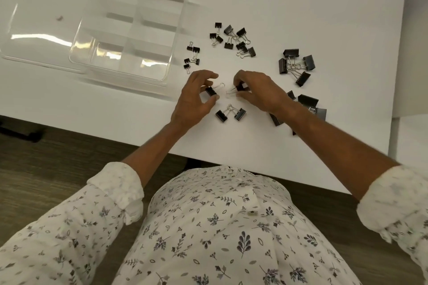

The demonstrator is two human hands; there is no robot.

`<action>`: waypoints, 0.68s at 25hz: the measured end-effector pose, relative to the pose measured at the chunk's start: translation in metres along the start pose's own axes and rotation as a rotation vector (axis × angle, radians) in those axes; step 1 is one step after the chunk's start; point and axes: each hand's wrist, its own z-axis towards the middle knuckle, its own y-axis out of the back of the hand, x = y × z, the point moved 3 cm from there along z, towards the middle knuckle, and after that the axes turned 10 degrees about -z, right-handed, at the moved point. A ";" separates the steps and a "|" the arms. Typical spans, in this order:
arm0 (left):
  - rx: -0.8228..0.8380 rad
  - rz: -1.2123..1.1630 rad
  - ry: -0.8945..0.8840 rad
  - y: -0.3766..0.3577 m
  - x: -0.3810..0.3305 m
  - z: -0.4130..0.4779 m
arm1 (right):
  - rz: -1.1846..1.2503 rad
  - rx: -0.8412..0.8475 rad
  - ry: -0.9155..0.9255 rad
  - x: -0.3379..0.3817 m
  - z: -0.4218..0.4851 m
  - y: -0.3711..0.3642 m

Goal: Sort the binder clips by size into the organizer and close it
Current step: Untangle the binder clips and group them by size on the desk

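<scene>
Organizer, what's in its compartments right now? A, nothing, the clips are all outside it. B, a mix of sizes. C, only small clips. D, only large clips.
A: every compartment of the organizer looks bare, and the clips lie in groups on the table to its right.

Left hand, right hand, one organizer, one lid, about twenty-five binder clips

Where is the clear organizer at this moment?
In the head view, the clear organizer lies open on the white table, at the person's left, with the smallest binder clips just beside its right edge.
</scene>
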 end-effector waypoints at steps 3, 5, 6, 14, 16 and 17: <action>0.166 -0.008 -0.023 -0.006 -0.001 -0.004 | 0.015 0.086 0.030 -0.003 -0.014 0.004; 0.223 0.007 -0.037 -0.009 0.000 -0.004 | 0.015 0.118 0.038 0.000 -0.017 0.001; 0.240 0.002 -0.036 -0.010 0.000 -0.003 | 0.017 0.121 0.036 0.001 -0.018 -0.001; 0.222 0.087 -0.044 -0.015 0.001 -0.002 | 0.031 -0.042 0.003 0.001 -0.021 0.004; 0.138 0.152 -0.065 -0.012 0.003 -0.001 | -0.027 -0.094 -0.022 -0.007 -0.011 0.012; 0.105 0.209 -0.080 -0.010 0.006 0.000 | -0.069 -0.103 -0.043 -0.012 -0.004 0.016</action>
